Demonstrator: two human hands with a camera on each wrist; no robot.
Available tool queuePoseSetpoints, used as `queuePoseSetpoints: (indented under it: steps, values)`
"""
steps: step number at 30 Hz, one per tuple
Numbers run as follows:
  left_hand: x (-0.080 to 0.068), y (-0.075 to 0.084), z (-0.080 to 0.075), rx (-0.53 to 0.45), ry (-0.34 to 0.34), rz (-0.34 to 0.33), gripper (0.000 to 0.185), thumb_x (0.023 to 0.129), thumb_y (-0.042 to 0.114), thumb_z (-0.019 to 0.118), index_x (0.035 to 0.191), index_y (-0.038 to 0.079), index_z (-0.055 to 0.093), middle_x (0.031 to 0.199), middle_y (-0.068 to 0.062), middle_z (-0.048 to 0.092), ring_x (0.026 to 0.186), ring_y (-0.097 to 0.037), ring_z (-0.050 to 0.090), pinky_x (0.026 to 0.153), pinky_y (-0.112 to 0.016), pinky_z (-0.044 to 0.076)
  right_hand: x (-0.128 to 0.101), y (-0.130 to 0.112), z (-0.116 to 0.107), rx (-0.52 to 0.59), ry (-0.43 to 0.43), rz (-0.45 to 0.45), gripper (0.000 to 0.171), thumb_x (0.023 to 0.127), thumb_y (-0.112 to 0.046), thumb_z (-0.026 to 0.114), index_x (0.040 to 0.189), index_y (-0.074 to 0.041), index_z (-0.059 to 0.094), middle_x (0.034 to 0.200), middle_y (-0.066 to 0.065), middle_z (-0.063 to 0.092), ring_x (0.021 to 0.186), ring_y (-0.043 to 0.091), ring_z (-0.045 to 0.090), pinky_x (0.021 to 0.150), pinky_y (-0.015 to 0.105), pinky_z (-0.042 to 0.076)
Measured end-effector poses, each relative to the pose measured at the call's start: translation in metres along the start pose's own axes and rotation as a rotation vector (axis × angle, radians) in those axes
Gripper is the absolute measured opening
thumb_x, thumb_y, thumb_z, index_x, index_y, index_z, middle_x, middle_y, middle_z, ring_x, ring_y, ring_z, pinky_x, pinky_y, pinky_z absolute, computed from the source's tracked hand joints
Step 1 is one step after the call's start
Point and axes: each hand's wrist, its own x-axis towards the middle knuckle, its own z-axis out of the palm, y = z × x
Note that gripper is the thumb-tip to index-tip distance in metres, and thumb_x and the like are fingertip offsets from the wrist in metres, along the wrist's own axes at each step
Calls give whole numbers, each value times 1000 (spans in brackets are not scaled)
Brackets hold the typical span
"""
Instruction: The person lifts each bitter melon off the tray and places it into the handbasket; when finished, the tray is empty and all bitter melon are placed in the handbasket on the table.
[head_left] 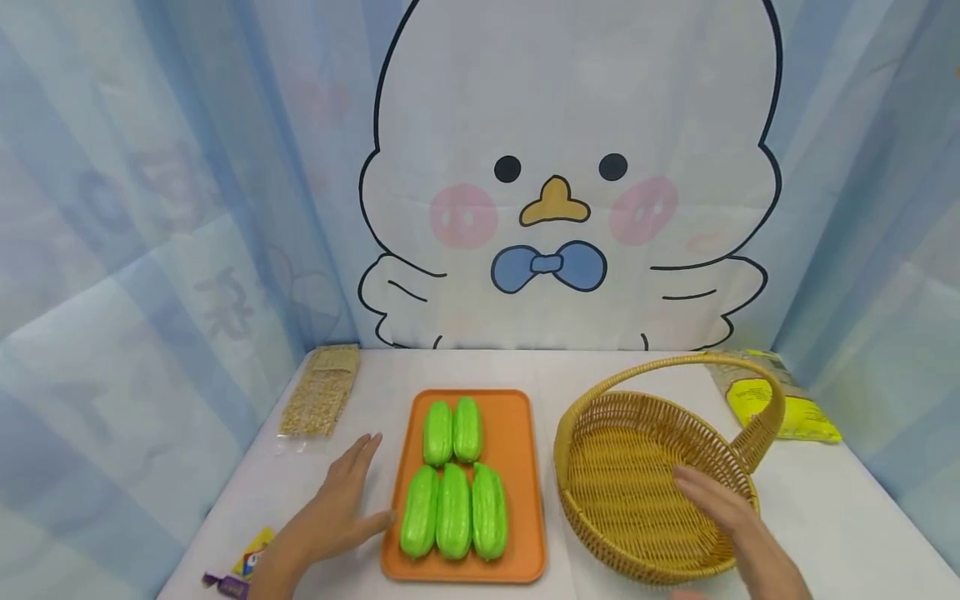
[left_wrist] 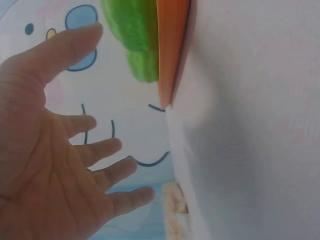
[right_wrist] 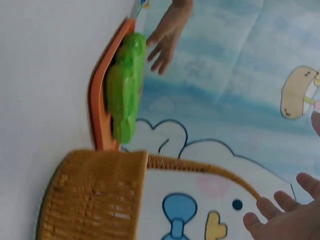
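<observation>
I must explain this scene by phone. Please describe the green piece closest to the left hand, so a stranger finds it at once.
Find the orange tray in the middle of the white table, left of the wicker basket. Five green gourd-like pieces lie on it, two behind and three in front. The wanted green piece is the leftmost of the front three, nearest the left hand.

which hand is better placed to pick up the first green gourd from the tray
Probably the left hand: it lies open beside the orange tray, thumb near the front green gourds. The right hand hovers open over the wicker basket, farther off.
</observation>
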Motion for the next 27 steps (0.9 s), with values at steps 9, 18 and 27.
queuePoseSetpoints:
  steps: [9, 18, 27]
  values:
    - [0, 6, 6, -146, -96, -185, 94, 80, 35, 81, 151, 1, 32, 140, -19, 46, 125, -37, 48, 102, -56, 38, 20, -17, 71, 499, -95, 149, 72, 83, -1, 77, 146, -14, 44, 148, 11, 43, 135, 8, 40, 103, 22, 35]
    - [-10, -1, 3, -237, -175, -165, 80, 75, 23, 84, 136, -11, 45, 108, -9, 57, 89, -20, 58, 68, -32, 51, 29, -12, 137, 598, -143, 368, 64, 84, -13, 79, 141, -14, 50, 145, 6, 47, 134, 25, 42, 105, 40, 37]
    - [-14, 2, 8, -286, -238, -150, 76, 73, 21, 86, 131, -11, 48, 93, -3, 58, 79, -18, 57, 63, -30, 49, 37, 0, 165, 597, -207, 491, 71, 80, -23, 83, 142, -13, 51, 150, 18, 39, 136, 46, 34, 105, 60, 31]
